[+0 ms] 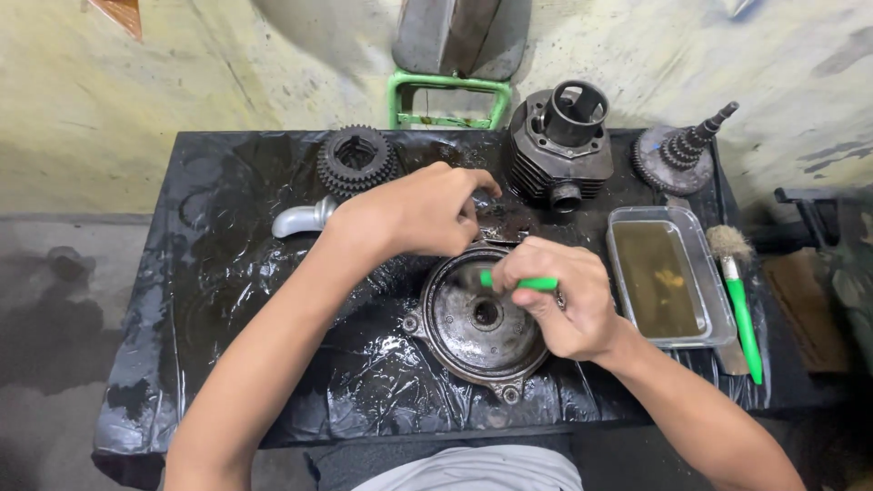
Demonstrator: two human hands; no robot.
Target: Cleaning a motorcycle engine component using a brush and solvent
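Observation:
A round dirty metal cover plate (473, 329) lies flat on the black plastic-covered table (227, 273). My right hand (559, 295) is closed around a green-handled brush (526, 283), held over the plate's upper right part. The brush tip is hidden by my fingers. My left hand (423, 211) is curled at the plate's far rim, fingers bent down onto it; what it grips, if anything, is hidden.
At the back stand a stacked gear cluster (356, 161), a finned engine cylinder (559, 145) and a stepped gear shaft (677, 153). A metal elbow pipe (300, 219) lies left. A clear tray of brownish liquid (668, 277) and a green paintbrush (738, 295) sit right.

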